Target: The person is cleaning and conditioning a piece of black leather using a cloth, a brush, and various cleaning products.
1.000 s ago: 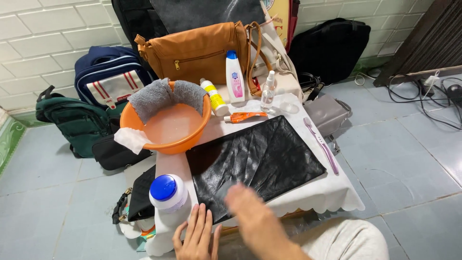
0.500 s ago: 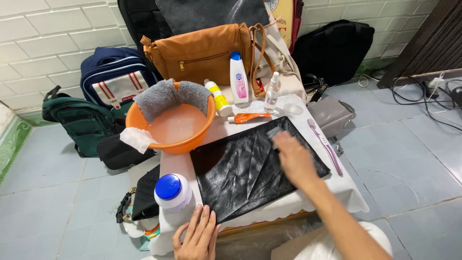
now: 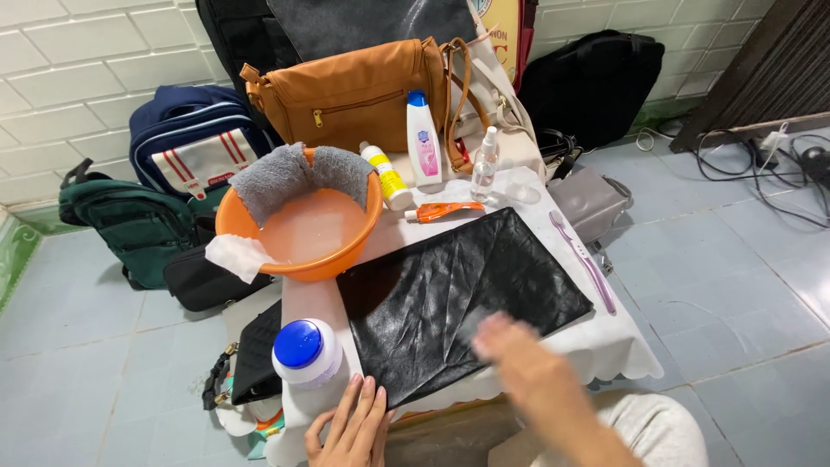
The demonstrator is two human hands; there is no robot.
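Black leather bag [image 3: 458, 298] flat | left hand [image 3: 353, 428] spread at near edge | right hand [image 3: 519, 359] blurred, fingers unclear, perhaps wiping

The left hand [image 3: 350, 425] sits at the bottom of the frame, left of centre, palm down with its fingers [image 3: 367, 399] held straight, close together and pointing up the frame; the thumb curls out to the left. The right hand [image 3: 510, 350] lies right of it, lower centre, blurred, fingers toward the upper left, too smeared to tell how they are bent. Its bare forearm runs down to the lower right edge of the frame
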